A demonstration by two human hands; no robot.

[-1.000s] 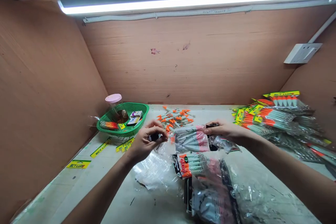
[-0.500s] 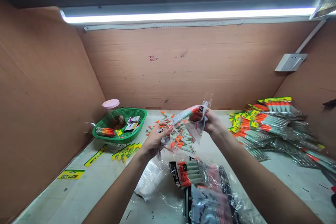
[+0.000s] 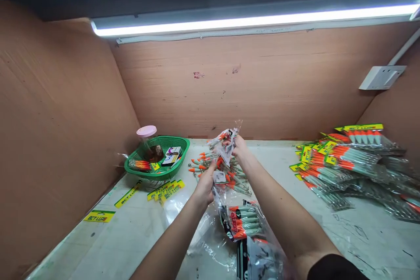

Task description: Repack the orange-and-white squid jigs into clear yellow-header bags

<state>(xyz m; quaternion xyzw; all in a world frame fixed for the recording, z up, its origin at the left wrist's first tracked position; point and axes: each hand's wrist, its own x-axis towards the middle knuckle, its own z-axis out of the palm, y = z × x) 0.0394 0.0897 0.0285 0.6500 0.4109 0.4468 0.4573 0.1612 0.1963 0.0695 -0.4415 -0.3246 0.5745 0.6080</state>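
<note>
My right hand [image 3: 240,148] is closed on the crumpled clear plastic packet [image 3: 226,152], with orange showing inside its upper end. Lower and to the left, my left hand [image 3: 206,186] pinches clear plastic near a small pale label; whether this is the same packet I cannot tell. Just beyond and beneath both hands lies a loose pile of orange-headed, pale green fishing lures [image 3: 241,183]. Nearer me sits a clear bag of similar lures [image 3: 244,221] with a black and red printed header, partly overlapping another printed bag [image 3: 262,258].
On the left stands a green basket [image 3: 183,148] holding a pink-lidded jar [image 3: 146,133], a lure pack and a small box. Yellow BCT LURE cards [image 3: 99,216] lie in front of it. Packed lures [image 3: 341,157] are heaped at the right. Wooden walls [image 3: 170,92] enclose the table.
Both hands have come lower and closer over the lure pile. The packet, earlier stretched out between them, is now bunched and tilted. The camera view has shifted slightly.
</note>
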